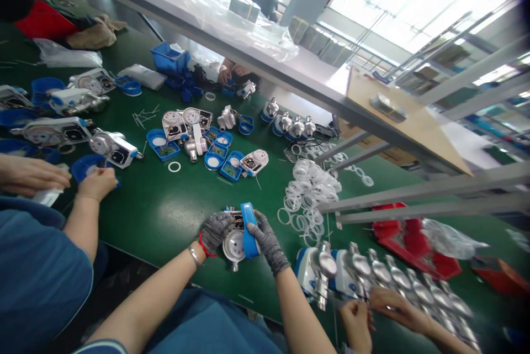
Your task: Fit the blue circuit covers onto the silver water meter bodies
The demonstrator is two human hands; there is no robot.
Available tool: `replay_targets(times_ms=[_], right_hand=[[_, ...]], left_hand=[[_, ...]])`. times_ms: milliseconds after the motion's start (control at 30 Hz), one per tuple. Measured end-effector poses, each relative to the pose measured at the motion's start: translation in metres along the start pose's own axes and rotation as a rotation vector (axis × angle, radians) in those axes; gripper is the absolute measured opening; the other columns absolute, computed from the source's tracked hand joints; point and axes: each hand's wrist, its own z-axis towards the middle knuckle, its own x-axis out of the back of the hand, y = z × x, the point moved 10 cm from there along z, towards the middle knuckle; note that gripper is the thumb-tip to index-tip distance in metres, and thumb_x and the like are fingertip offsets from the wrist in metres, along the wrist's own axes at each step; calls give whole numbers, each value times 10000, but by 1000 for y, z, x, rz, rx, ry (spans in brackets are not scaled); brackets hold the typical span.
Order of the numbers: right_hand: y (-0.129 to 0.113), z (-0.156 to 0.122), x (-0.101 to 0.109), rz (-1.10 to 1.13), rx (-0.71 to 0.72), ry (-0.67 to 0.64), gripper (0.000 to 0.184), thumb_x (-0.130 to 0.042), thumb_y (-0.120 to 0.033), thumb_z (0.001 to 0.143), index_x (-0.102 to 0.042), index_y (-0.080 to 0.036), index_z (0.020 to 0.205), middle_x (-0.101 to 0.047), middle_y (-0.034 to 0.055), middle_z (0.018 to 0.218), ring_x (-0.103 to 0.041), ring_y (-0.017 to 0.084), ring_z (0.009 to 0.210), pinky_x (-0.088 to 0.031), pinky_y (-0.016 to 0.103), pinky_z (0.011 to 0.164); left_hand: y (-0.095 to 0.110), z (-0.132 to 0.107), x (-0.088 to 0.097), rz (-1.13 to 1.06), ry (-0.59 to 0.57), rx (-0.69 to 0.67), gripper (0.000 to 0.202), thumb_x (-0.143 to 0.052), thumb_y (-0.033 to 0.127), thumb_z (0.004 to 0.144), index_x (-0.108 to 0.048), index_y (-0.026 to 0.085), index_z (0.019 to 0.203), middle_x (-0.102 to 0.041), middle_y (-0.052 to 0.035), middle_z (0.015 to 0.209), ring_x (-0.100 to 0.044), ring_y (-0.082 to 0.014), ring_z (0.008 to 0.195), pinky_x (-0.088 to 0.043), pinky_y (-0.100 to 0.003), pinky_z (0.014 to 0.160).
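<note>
Near the front edge of the green table, my left hand (pixel 217 231), in a grey knitted glove, grips a white meter body (pixel 234 244) by its left side. The meter has a round pale face and a dark electronics section at its top. My right hand (pixel 268 241), gloved as well, has its thumb and fingers closed around a blue plastic cover (pixel 249 231). This cover stands on edge against the right side of the meter, and I cannot tell if the two are joined. Parts of both things are hidden by my fingers.
Opened meters with blue covers (pixel 213 156) lie ahead. Clear ring gaskets (pixel 306 188) are heaped at right, below a metal rack leg (pixel 372 194). Finished-looking meters (pixel 356 268) stand in a row near a co-worker's hands (pixel 389 310). Another co-worker's hand (pixel 97 183) works at left.
</note>
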Motion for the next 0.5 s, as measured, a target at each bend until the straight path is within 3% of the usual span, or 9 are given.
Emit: replay_targets(times_ms=[133,300,500], right_hand=[[-2,-3,0,-179,-10,17,812,-719,-541,711,-434,-253,1415,-617,75,1257,-590,295,1130,-454,434,993],[-16,-7,-8,-422,22,11,886,-704,-517,720,-341,-294,1497,-509,57,1404,-499,300,1265,-362,456,1083],[-30,-14,-9,-353,27,131,759,-803,-349,564,-572,-372,1287,-570,58,1306,-457,382,1296,-349,488,1074]], left_hand=[[-11,1,-1,29,8,160,199,-619,325,866,-728,255,1018,-662,-50,1175,-550,-240,1114,-445,-473,1019],[-16,6,0,-30,47,332,209,-560,334,899,-724,225,970,-648,-58,1120,-510,-233,1120,-413,-474,1039],[-16,12,-10,-46,2,396,194,-559,271,875,-698,189,983,-618,-87,1149,-484,-260,1125,-391,-497,1055]])
